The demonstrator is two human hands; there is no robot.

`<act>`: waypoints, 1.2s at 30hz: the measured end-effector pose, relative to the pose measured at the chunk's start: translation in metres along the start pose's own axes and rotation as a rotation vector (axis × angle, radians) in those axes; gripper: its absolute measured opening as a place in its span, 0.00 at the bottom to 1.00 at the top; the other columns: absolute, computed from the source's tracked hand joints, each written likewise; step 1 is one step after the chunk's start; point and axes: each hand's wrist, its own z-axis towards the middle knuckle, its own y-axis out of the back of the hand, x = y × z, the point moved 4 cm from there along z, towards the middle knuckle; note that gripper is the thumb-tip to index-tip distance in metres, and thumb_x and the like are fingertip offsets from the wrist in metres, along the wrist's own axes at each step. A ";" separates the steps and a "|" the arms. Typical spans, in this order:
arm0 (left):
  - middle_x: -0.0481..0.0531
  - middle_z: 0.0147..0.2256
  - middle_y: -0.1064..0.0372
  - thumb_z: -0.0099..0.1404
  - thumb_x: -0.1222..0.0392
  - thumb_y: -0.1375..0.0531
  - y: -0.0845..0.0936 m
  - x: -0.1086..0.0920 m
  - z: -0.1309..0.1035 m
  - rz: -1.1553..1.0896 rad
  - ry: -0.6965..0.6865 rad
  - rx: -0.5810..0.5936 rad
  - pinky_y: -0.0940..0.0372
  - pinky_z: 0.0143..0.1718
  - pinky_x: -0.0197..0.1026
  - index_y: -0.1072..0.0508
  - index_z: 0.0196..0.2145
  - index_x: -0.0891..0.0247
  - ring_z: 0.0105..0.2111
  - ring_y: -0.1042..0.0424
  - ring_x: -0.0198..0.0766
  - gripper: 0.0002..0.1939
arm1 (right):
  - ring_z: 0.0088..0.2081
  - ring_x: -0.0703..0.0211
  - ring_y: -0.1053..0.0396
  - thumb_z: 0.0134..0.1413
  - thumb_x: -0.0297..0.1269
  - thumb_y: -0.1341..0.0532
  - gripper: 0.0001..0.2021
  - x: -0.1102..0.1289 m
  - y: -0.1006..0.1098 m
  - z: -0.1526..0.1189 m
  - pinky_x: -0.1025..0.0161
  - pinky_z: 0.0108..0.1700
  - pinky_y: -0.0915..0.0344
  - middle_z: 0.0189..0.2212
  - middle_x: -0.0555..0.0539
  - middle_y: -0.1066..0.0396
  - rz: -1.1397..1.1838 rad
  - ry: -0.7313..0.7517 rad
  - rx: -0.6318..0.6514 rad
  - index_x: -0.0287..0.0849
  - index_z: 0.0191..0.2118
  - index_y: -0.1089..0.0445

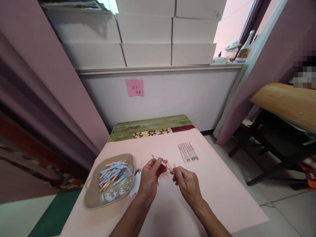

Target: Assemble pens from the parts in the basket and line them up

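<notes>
A pen (pixel 161 161) with a white and pink patterned barrel is held slantwise over the table, its dark tip pointing up and left. My left hand (pixel 151 176) pinches its barrel near the middle. At the pen's lower right end, the fingertips of my right hand (pixel 187 181) are closed on it. A small pale piece (pixel 174 164) shows by my right fingertips; I cannot tell what it is. Beyond my right hand lies a row of several finished-looking pens (pixel 188 152), side by side. Beside my left wrist, several white refills (pixel 135 184) with dark tips lie together.
To the left, a beige tray (pixel 93 177) holds several blue and orange pen barrels (pixel 111 174) and small clear and white parts (pixel 113 195). A pink cloth (pixel 212 197) covers most of the table. A wooden desk (pixel 291 102) stands at the right, and a wall (pixel 170 95) is behind.
</notes>
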 end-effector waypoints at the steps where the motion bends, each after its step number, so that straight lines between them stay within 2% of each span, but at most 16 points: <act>1: 0.56 0.32 0.23 0.53 0.57 0.32 0.000 -0.001 0.000 -0.003 -0.004 -0.007 0.33 0.33 0.34 0.25 0.32 0.68 0.28 0.27 0.33 0.12 | 0.23 0.64 0.31 0.58 0.48 0.44 0.14 0.001 0.001 0.000 0.70 0.29 0.38 0.24 0.51 0.28 -0.018 0.015 -0.037 0.43 0.38 0.28; 3: 0.56 0.32 0.23 0.52 0.57 0.32 0.000 -0.002 0.001 -0.009 -0.013 -0.021 0.33 0.33 0.34 0.25 0.32 0.68 0.28 0.27 0.33 0.13 | 0.26 0.62 0.31 0.52 0.47 0.38 0.17 0.003 0.004 0.000 0.68 0.32 0.37 0.28 0.50 0.27 -0.073 0.060 -0.122 0.43 0.44 0.31; 5: 0.56 0.32 0.23 0.51 0.56 0.32 -0.001 -0.002 0.000 -0.012 -0.015 -0.029 0.33 0.33 0.34 0.25 0.31 0.68 0.28 0.27 0.33 0.13 | 0.26 0.62 0.32 0.54 0.46 0.39 0.13 0.006 0.005 -0.001 0.68 0.32 0.38 0.27 0.49 0.28 -0.126 0.098 -0.170 0.43 0.38 0.30; 7: 0.56 0.32 0.23 0.50 0.56 0.31 -0.002 -0.003 -0.001 -0.014 -0.010 -0.028 0.33 0.33 0.34 0.25 0.32 0.68 0.29 0.27 0.33 0.14 | 0.24 0.63 0.33 0.59 0.46 0.44 0.14 0.005 0.005 -0.002 0.68 0.30 0.40 0.22 0.50 0.29 -0.147 0.091 -0.149 0.43 0.30 0.30; 10: 0.57 0.32 0.23 0.50 0.56 0.31 -0.003 -0.003 -0.002 -0.015 -0.005 -0.020 0.33 0.33 0.35 0.25 0.33 0.68 0.29 0.26 0.34 0.15 | 0.20 0.64 0.35 0.62 0.47 0.49 0.20 0.001 0.002 -0.002 0.70 0.26 0.43 0.18 0.51 0.31 -0.114 0.031 -0.052 0.43 0.25 0.31; 12: 0.57 0.32 0.23 0.51 0.56 0.31 -0.003 -0.003 -0.002 -0.014 -0.011 -0.019 0.33 0.33 0.34 0.25 0.33 0.68 0.29 0.26 0.34 0.14 | 0.21 0.64 0.34 0.60 0.48 0.46 0.17 0.000 0.001 -0.001 0.70 0.27 0.41 0.21 0.51 0.29 -0.096 0.021 -0.035 0.43 0.29 0.29; 13: 0.57 0.32 0.23 0.51 0.56 0.31 -0.002 -0.002 -0.002 -0.013 -0.014 -0.020 0.33 0.33 0.34 0.25 0.33 0.68 0.29 0.26 0.33 0.14 | 0.23 0.64 0.33 0.57 0.49 0.43 0.14 0.000 0.002 -0.001 0.69 0.28 0.40 0.23 0.51 0.28 -0.096 0.024 -0.054 0.43 0.34 0.29; 15: 0.56 0.32 0.23 0.51 0.56 0.31 -0.002 -0.001 -0.002 -0.008 -0.018 -0.016 0.33 0.33 0.35 0.25 0.33 0.68 0.28 0.27 0.33 0.14 | 0.25 0.64 0.33 0.51 0.49 0.38 0.15 0.002 0.004 -0.002 0.69 0.30 0.39 0.28 0.50 0.27 -0.107 0.045 -0.113 0.43 0.40 0.30; 17: 0.56 0.32 0.23 0.51 0.57 0.32 -0.002 0.000 -0.002 -0.002 -0.024 0.002 0.33 0.33 0.35 0.25 0.33 0.68 0.28 0.27 0.33 0.13 | 0.25 0.64 0.34 0.53 0.48 0.39 0.13 0.004 0.005 -0.003 0.69 0.30 0.40 0.26 0.50 0.29 -0.113 0.064 -0.140 0.43 0.35 0.30; 19: 0.56 0.32 0.23 0.53 0.57 0.33 -0.003 0.000 -0.003 0.007 -0.033 0.021 0.34 0.34 0.35 0.25 0.33 0.68 0.29 0.27 0.33 0.13 | 0.23 0.65 0.36 0.58 0.47 0.43 0.15 0.005 0.005 -0.004 0.69 0.27 0.42 0.21 0.51 0.32 -0.087 0.052 -0.112 0.42 0.28 0.31; 21: 0.56 0.32 0.23 0.54 0.57 0.33 -0.004 -0.001 -0.004 0.019 -0.037 0.039 0.34 0.34 0.36 0.25 0.33 0.68 0.29 0.27 0.34 0.12 | 0.21 0.65 0.37 0.59 0.49 0.45 0.18 0.002 0.004 -0.004 0.69 0.25 0.42 0.19 0.52 0.34 0.010 -0.013 -0.048 0.42 0.26 0.32; 26: 0.56 0.32 0.23 0.55 0.55 0.34 -0.009 -0.005 -0.009 0.039 -0.042 0.106 0.34 0.35 0.37 0.25 0.34 0.67 0.29 0.28 0.34 0.12 | 0.16 0.67 0.40 0.57 0.56 0.46 0.23 -0.008 -0.007 -0.004 0.69 0.20 0.44 0.16 0.52 0.35 0.483 -0.257 0.185 0.40 0.26 0.33; 29: 0.55 0.32 0.23 0.55 0.56 0.34 -0.008 -0.004 -0.009 0.041 -0.040 0.107 0.34 0.34 0.36 0.25 0.33 0.67 0.28 0.28 0.34 0.12 | 0.16 0.69 0.41 0.55 0.58 0.44 0.24 -0.010 -0.012 -0.004 0.70 0.21 0.44 0.16 0.53 0.35 0.638 -0.330 0.240 0.38 0.26 0.33; 32: 0.55 0.32 0.23 0.53 0.56 0.33 -0.001 -0.001 -0.004 -0.002 -0.020 0.003 0.33 0.33 0.35 0.25 0.31 0.67 0.28 0.28 0.33 0.12 | 0.21 0.65 0.34 0.55 0.61 0.47 0.27 -0.016 -0.010 -0.003 0.67 0.27 0.37 0.23 0.49 0.29 0.684 -0.362 0.200 0.38 0.37 0.29; 34: 0.55 0.33 0.24 0.52 0.56 0.32 0.003 -0.001 -0.002 -0.052 -0.025 -0.069 0.32 0.34 0.35 0.25 0.31 0.67 0.30 0.27 0.34 0.12 | 0.25 0.63 0.31 0.56 0.64 0.52 0.31 -0.026 -0.006 -0.002 0.64 0.31 0.34 0.28 0.47 0.27 0.717 -0.421 0.099 0.40 0.45 0.31; 36: 0.55 0.35 0.24 0.52 0.57 0.32 0.006 -0.004 -0.004 -0.038 -0.092 -0.101 0.31 0.38 0.38 0.25 0.32 0.66 0.33 0.26 0.36 0.12 | 0.24 0.63 0.31 0.55 0.65 0.52 0.31 -0.037 -0.003 -0.003 0.64 0.31 0.34 0.28 0.48 0.27 0.756 -0.492 -0.018 0.41 0.45 0.31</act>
